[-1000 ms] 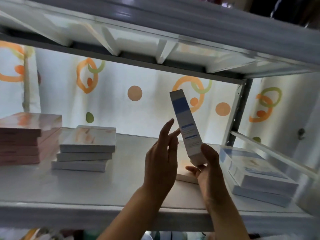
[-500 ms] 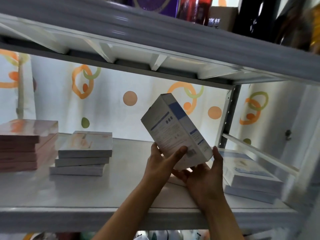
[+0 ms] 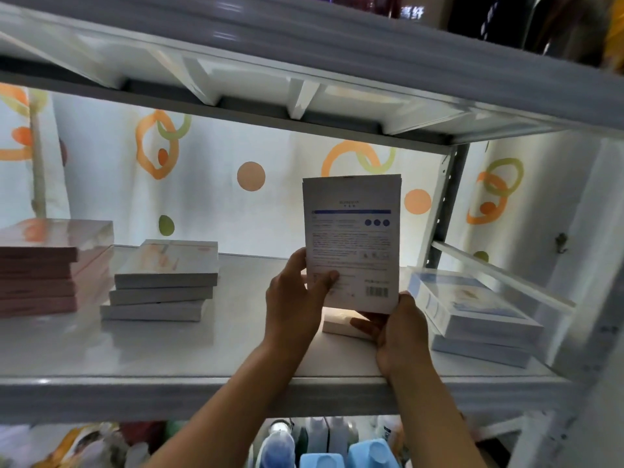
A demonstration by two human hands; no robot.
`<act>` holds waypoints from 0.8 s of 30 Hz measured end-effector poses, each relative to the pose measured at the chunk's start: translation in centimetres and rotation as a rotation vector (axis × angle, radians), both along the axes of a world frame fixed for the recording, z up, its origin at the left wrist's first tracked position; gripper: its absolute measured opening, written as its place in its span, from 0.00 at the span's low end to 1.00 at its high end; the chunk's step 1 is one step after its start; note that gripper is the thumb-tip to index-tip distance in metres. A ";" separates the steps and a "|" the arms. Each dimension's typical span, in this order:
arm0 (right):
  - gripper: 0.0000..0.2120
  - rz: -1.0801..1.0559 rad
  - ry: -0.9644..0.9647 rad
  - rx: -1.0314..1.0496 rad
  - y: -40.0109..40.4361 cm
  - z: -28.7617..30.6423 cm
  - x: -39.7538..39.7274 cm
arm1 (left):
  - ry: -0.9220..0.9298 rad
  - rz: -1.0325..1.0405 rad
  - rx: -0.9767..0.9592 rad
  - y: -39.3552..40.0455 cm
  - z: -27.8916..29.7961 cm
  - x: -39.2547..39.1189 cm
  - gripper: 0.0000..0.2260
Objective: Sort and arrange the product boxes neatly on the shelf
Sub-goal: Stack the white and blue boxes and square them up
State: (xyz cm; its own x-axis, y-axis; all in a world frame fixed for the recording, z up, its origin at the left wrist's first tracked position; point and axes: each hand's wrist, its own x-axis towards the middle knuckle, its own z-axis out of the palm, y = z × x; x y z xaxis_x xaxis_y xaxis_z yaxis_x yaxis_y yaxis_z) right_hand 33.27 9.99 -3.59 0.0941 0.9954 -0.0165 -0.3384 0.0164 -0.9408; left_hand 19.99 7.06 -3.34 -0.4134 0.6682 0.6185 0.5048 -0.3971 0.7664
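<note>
Box in hand: white box (image 3: 351, 244) with blue print, upright, printed back and barcode toward the camera, held above the shelf (image 3: 169, 352) at about 3 o'clock of centre.
Left hand (image 3: 292, 298): gripping the box's lower left edge, thumb curled over the printed face, other fingers hidden behind the box.
Right hand (image 3: 400, 327): cupping the lower right corner from below, fingers curled under the bottom edge, thumb up beside the barcode.
Directly beneath: one flat pale box (image 3: 341, 327) lying alone on the shelf, partly covered by the right hand.
Already stacked, 9 o'clock: pink boxes (image 3: 44, 275) piled at the far left edge, fairly square.
Already stacked, 10 o'clock of the hands: grey-and-white stack (image 3: 162, 285) of three, edges stepped, not flush.
Already stacked, 3 o'clock of the hands: blue-and-white stack (image 3: 472, 315) near the right post, slightly skewed.
Done so far: most boxes grouped by kind into three piles.
Left to do: likely laying the held box down, probably on the blue-and-white stack it seems to match; the lone pale box also unplaced; stepped piles wanting squaring.
Progress: judged past halfway, not finished.
Below: bottles (image 3: 324, 444) on a lower level, no part of the sorting.
</note>
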 end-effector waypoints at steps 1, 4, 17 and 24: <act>0.15 -0.002 -0.007 -0.009 0.0 0.0 0.0 | 0.008 0.006 -0.005 -0.1 -0.1 0.0 0.16; 0.14 -0.006 -0.028 -0.020 -0.1 0.0 -0.1 | 0.034 0.043 -0.024 -0.1 -0.1 0.0 0.18; 0.14 -0.015 -0.097 -0.026 -0.3 0.1 -0.2 | 0.090 0.084 -0.094 0.0 -0.4 0.3 0.23; 0.16 0.007 -0.038 -0.023 -0.3 0.0 0.0 | 0.114 0.098 -0.058 -0.3 0.0 0.3 0.24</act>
